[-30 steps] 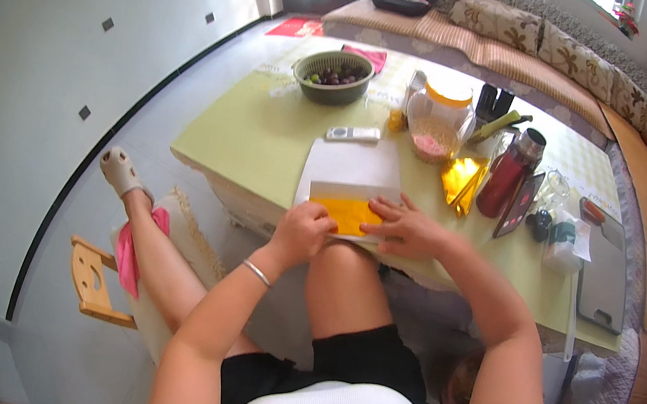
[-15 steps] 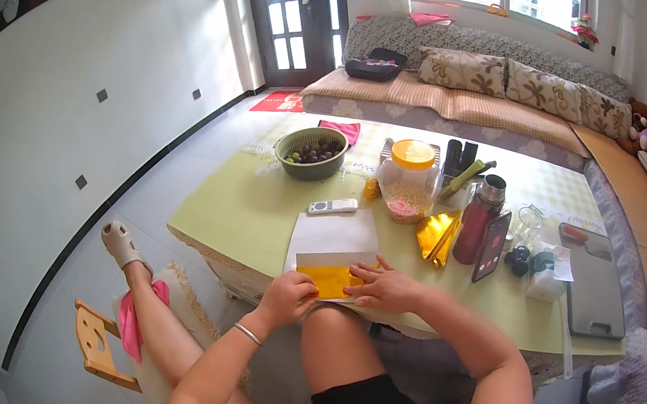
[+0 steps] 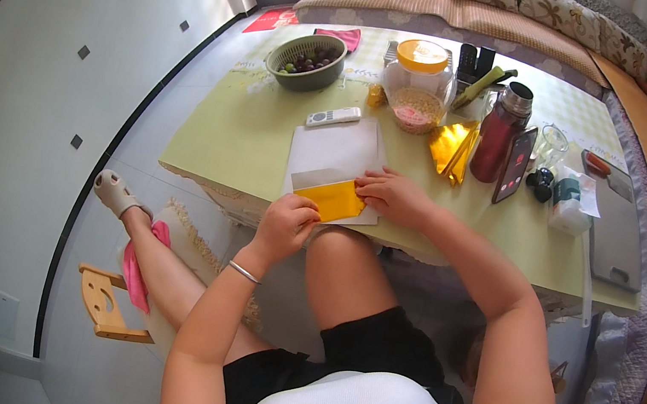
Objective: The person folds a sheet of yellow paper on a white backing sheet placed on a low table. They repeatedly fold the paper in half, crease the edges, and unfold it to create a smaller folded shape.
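Observation:
A folded piece of shiny gold paper (image 3: 332,201) lies over white sheets (image 3: 332,152) at the table's near edge. My left hand (image 3: 288,222) pinches its left end between thumb and fingers. At its right end, the bent fingers of my right hand (image 3: 393,197) grip the corner, the thumb mostly hidden. Behind the sheets lies a white remote control (image 3: 333,116). Further right, a stack of folded gold foil sheets (image 3: 450,149) rests beside a dark red thermos flask (image 3: 497,137).
On the table (image 3: 223,132) stand a green basket of grapes (image 3: 306,62), a clear jar with an orange lid (image 3: 417,89), a phone propped upright (image 3: 515,164), a tissue pack (image 3: 573,203) and a grey cutting board (image 3: 613,227). A small wooden chair (image 3: 107,302) stands at lower left.
My view has tipped downward, so the table sits higher in the picture. The right hand has shifted from lying spread on the gold paper to gripping its right end.

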`<state>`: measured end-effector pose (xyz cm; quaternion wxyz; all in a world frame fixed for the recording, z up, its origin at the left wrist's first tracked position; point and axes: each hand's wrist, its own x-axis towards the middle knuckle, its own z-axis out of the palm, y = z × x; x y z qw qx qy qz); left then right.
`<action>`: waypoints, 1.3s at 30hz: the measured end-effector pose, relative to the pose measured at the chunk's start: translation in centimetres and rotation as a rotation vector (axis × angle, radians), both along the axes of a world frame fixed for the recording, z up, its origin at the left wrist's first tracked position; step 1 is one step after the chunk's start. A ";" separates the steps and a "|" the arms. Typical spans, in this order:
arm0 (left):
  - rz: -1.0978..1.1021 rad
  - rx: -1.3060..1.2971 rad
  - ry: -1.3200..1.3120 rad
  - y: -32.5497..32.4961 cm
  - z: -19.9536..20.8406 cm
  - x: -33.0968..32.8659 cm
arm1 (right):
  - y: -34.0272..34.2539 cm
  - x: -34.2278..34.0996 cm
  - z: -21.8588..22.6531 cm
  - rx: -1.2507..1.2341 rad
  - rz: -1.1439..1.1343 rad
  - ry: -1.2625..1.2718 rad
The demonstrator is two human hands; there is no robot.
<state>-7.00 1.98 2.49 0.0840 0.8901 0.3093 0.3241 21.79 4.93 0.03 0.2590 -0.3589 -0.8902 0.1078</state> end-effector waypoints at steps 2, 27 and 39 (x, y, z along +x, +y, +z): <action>0.004 0.002 0.000 -0.1 0.1 0.5 | -0.2 -0.3 0.5 0.229 -0.078 -0.089; 0.010 -0.123 -0.061 2.0 -0.8 0.1 | -1.7 -3.6 0.8 0.157 -0.107 -0.015; 0.223 -0.372 -0.173 4.1 -2.5 2.2 | -3.0 -7.1 -0.3 -0.058 -0.486 0.365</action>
